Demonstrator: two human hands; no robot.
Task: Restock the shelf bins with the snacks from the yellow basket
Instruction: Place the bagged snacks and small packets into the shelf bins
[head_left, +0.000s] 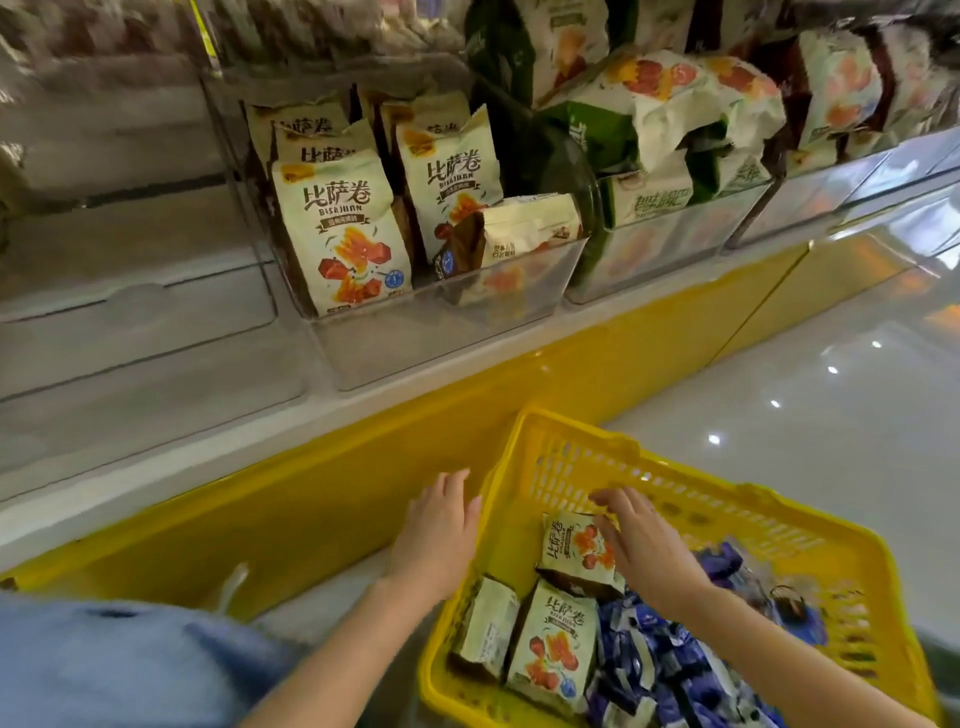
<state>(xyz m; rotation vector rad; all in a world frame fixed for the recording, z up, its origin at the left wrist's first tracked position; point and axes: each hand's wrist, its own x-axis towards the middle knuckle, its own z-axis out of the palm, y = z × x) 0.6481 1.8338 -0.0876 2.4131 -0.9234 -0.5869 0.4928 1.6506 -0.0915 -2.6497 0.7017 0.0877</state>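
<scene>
Long shelf (156, 364), clear bins in row. Middle bin (467, 332) part-filled with cream snack packs (337, 234), most upright. Below, yellow basket (779, 525) holds more cream packs beside blue packets (665, 670). By basket's left rim, left hand (439, 530), fingers straight, holding nothing. Inside basket, right hand (644, 545), fingers loosely spread on topmost pack (571, 545), not gripping.

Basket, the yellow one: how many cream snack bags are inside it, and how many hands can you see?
Cream bags in basket: 3
Hands: 2, left hand and right hand
Blue packs: jumbled heap, cannot count
Total counted: 5
</scene>
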